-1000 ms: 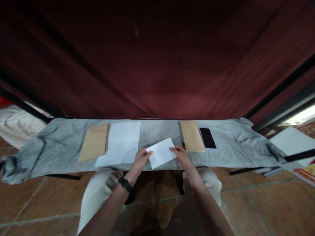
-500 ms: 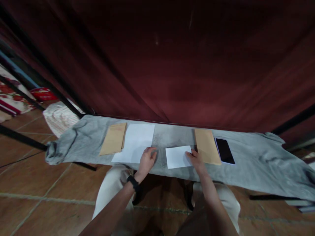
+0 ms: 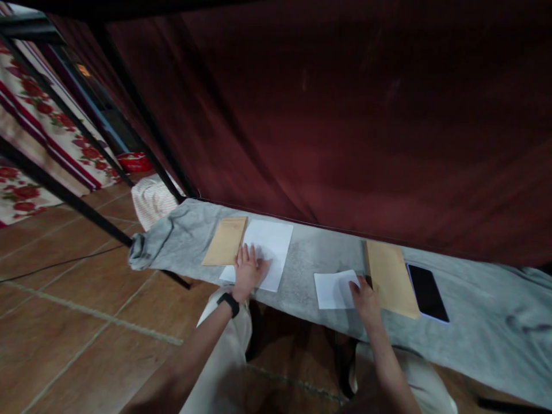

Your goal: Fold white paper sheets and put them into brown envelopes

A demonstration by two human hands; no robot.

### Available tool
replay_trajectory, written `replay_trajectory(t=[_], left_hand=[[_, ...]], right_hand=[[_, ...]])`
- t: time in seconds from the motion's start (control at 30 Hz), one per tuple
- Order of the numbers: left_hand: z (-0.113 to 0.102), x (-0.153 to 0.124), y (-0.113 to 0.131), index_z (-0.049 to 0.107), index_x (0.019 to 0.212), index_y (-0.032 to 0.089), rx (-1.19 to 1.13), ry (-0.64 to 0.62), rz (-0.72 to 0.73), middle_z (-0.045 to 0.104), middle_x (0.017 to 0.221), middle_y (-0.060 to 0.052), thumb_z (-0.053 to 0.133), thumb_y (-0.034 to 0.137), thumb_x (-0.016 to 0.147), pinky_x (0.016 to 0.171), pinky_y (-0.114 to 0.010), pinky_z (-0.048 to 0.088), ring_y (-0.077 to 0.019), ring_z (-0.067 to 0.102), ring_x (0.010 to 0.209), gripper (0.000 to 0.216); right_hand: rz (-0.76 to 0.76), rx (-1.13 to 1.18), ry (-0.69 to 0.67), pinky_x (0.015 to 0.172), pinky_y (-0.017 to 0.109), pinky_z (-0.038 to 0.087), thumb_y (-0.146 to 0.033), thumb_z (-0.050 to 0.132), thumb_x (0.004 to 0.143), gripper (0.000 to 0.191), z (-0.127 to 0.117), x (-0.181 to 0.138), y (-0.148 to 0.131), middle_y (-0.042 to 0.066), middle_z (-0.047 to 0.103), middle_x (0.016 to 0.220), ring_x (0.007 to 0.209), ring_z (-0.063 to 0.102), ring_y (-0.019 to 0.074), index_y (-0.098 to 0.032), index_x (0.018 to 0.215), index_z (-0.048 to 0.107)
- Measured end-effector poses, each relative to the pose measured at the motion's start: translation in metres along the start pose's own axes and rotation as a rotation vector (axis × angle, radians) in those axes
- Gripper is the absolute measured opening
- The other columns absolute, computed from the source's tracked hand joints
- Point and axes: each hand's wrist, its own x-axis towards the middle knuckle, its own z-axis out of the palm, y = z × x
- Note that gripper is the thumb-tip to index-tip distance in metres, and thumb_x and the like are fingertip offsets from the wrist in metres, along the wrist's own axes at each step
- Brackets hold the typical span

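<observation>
My left hand point(image 3: 247, 271) lies with its fingers stretched out over the white sheets of paper point(image 3: 276, 244). Its fingertips come close to the right edge of a stack of brown envelopes point(image 3: 225, 241). A smaller white paper, apparently folded point(image 3: 332, 291), rests flat on the grey cloth. At that paper's right edge, my right hand point(image 3: 365, 300) pinches it, thumb on top; the other fingers are partly hidden. Just right of this hand is another brown envelope or stack of them point(image 3: 390, 279).
A phone point(image 3: 428, 292) with a dark screen lies beside the right envelope. Grey cloth point(image 3: 483, 322) covers the narrow bench. Behind it hangs a dark red curtain point(image 3: 345, 144). Black metal bars point(image 3: 64, 190) and a striped cloth point(image 3: 153, 201) are at the left.
My left hand has moved left onto the white sheets, its fingers now extended. My right hand stays at the smaller paper's edge. The view has turned left.
</observation>
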Motion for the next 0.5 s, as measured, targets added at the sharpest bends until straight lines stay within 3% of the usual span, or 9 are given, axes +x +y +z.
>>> replay_trajectory(t=[0.07, 0.13, 0.27, 0.37, 0.5], left_hand=[[-0.016, 0.025, -0.023, 0.027, 0.156, 0.005, 0.042, 0.06, -0.173, 0.018, 0.164, -0.031, 0.05, 0.056, 0.092, 0.117, -0.063, 0.017, -0.0428, 0.013, 0.154, 0.085], [-0.028, 0.043, -0.049, 0.024, 0.155, 0.003, 0.034, 0.028, -0.297, 0.018, 0.162, -0.035, 0.051, 0.062, 0.09, 0.111, -0.066, 0.023, -0.0484, 0.014, 0.151, 0.092], [-0.035, 0.053, -0.086, 0.041, 0.141, 0.008, -0.001, -0.081, -0.398, 0.037, 0.149, -0.034, 0.056, 0.075, 0.079, 0.105, -0.064, 0.029, -0.0511, 0.028, 0.143, 0.093], [-0.035, 0.051, -0.096, 0.045, 0.136, 0.015, -0.005, -0.063, -0.393, 0.045, 0.142, -0.028, 0.059, 0.078, 0.074, 0.105, -0.062, 0.029, -0.0484, 0.037, 0.137, 0.089], [-0.046, 0.051, -0.096, 0.039, 0.142, 0.014, 0.01, 0.003, -0.432, 0.048, 0.139, -0.028, 0.069, 0.067, 0.073, 0.105, -0.063, 0.028, -0.0494, 0.041, 0.132, 0.092]], right_hand=[[-0.005, -0.001, -0.004, 0.075, 0.034, 0.049, -0.03, 0.04, 0.098, 0.039, 0.003, -0.001, 0.001, 0.015, 0.074, 0.093, 0.085, 0.07, 0.0271, -0.014, 0.124, 0.064], [-0.008, -0.011, -0.004, 0.075, 0.034, 0.049, -0.03, 0.04, 0.099, 0.038, 0.005, -0.001, 0.003, 0.015, 0.074, 0.096, 0.084, 0.071, 0.0266, -0.014, 0.124, 0.063], [-0.033, -0.059, 0.017, 0.073, 0.034, 0.049, -0.029, 0.043, 0.098, 0.036, 0.009, -0.001, 0.004, 0.017, 0.075, 0.099, 0.084, 0.072, 0.0275, -0.012, 0.123, 0.064], [-0.044, -0.089, 0.029, 0.073, 0.035, 0.049, -0.028, 0.044, 0.097, 0.036, 0.009, -0.002, 0.003, 0.018, 0.075, 0.101, 0.084, 0.072, 0.0283, -0.012, 0.123, 0.063], [-0.054, -0.081, 0.026, 0.076, 0.035, 0.05, -0.027, 0.041, 0.097, 0.038, 0.006, -0.003, 0.0, 0.017, 0.075, 0.107, 0.086, 0.072, 0.0276, -0.014, 0.125, 0.063]])
